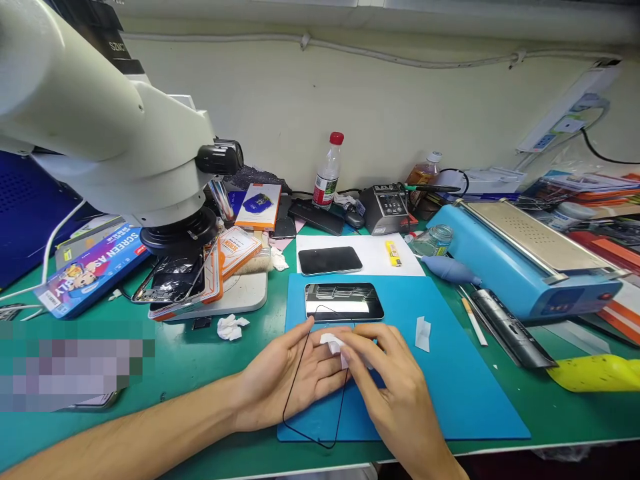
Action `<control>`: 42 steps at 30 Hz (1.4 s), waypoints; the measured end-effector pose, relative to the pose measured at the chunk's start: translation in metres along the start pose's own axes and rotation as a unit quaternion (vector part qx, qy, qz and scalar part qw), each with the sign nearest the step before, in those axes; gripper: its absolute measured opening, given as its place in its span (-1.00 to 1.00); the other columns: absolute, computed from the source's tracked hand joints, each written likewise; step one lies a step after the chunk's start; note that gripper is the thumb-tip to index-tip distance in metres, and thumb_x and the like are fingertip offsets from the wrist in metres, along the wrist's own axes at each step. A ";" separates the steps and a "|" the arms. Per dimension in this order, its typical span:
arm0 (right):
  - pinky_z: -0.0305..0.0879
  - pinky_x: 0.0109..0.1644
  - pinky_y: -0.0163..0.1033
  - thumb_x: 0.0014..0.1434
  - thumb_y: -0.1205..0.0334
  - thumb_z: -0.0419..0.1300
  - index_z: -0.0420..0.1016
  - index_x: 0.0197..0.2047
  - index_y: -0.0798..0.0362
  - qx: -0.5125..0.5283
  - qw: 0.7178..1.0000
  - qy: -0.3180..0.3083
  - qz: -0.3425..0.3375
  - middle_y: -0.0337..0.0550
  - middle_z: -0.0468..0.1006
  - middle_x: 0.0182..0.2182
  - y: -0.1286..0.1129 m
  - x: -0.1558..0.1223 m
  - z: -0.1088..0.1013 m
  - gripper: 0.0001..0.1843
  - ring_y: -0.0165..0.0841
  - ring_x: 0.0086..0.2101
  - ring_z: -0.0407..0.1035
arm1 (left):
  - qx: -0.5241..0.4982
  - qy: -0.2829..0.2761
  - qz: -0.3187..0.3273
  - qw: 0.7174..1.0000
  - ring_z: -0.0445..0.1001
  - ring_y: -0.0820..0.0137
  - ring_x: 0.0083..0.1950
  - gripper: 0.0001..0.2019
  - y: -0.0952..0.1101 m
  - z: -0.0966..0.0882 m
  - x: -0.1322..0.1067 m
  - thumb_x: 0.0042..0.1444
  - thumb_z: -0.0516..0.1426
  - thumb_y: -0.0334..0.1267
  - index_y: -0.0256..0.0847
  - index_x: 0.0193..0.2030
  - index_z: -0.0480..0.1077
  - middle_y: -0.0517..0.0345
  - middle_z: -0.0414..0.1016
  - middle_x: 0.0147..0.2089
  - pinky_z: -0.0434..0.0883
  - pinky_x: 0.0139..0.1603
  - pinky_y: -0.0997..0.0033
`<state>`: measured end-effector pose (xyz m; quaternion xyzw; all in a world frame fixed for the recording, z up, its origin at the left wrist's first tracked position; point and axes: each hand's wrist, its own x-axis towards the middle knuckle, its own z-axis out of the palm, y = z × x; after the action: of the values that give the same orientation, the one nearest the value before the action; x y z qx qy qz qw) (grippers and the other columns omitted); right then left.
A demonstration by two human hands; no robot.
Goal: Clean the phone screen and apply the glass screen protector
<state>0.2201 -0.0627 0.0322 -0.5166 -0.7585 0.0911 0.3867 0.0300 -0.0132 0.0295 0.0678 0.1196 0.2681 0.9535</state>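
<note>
A thin black phone bezel frame [291,387] is held in my left hand [295,380], which is turned palm up. Its thumb tip meets one long side of the frame, and the fingers lie behind the opening. My right hand [397,383] pinches a folded white tissue [332,343] against the frame's far part, over my left fingers. Just beyond both hands, a phone [345,302] with a glossy dark screen lies on the blue mat [450,400]. A small creased white paper piece [423,333] rests on the mat to the right.
Behind the mat, another dark phone [330,260] lies on white paper [410,263]. A microscope [115,133] overhangs the left side, near boxes and crumpled tissue [231,327]. At right stand a blue heating machine [525,260], an air blower [450,269], a cigarette [474,321] and a yellow object [597,373].
</note>
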 end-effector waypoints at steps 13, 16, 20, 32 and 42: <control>0.37 0.06 -0.13 0.43 0.30 0.28 0.60 0.16 -0.21 0.025 0.991 -0.077 -0.105 -0.26 0.63 -0.02 0.011 0.025 -0.013 -0.70 -0.30 -0.01 0.41 | -0.016 0.013 -0.019 1.000 0.58 0.29 0.10 -0.52 0.003 -0.005 0.000 0.59 -0.06 -0.12 -0.51 0.30 0.42 -0.13 0.56 0.07 0.32 0.37 0.27; 0.31 0.00 -0.13 0.42 0.33 0.28 0.64 0.06 -0.13 0.020 0.990 -0.046 -0.132 -0.26 0.67 -0.10 0.009 0.024 -0.005 -0.78 -0.32 -0.09 0.44 | -0.016 0.012 -0.015 1.000 0.60 0.31 0.05 -0.52 0.003 -0.005 0.001 0.60 -0.08 -0.12 -0.53 0.25 0.45 -0.11 0.58 0.00 0.36 0.30 0.31; 0.26 -0.07 -0.14 0.42 0.41 0.25 0.61 0.02 -0.01 -0.002 0.989 -0.022 -0.148 -0.19 0.69 -0.13 0.004 0.016 0.001 -0.81 -0.33 -0.15 0.46 | -0.011 0.017 -0.012 1.000 0.63 0.33 0.00 -0.49 0.002 -0.005 -0.001 0.60 -0.11 -0.11 -0.54 0.26 0.45 -0.08 0.59 -0.11 0.40 0.24 0.36; 0.29 -0.09 -0.15 0.50 0.39 0.08 0.61 0.01 0.11 -0.009 0.983 -0.012 -0.181 -0.11 0.66 -0.21 -0.027 -0.022 0.014 -0.75 -0.32 -0.21 0.48 | 0.049 -0.008 0.004 0.999 0.25 0.13 0.55 -0.43 0.002 -0.012 0.000 0.59 -0.11 -0.06 -0.53 0.40 0.35 -0.27 0.33 0.49 0.11 0.58 0.19; 0.40 -0.03 -0.11 0.46 0.34 0.20 0.57 0.00 -0.03 -0.072 0.996 0.053 -0.013 -0.13 0.61 -0.15 -0.005 0.020 0.005 -0.85 -0.25 -0.12 0.49 | 0.020 0.011 -0.006 1.000 0.51 0.24 0.35 -0.49 0.001 -0.003 0.001 0.59 -0.08 -0.09 -0.47 0.38 0.38 -0.29 0.49 0.35 0.16 0.53 0.22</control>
<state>0.2093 -0.0464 0.0414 -0.5370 -0.7485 0.0041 0.3892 0.0294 -0.0116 0.0268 0.0828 0.1359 0.2610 0.9521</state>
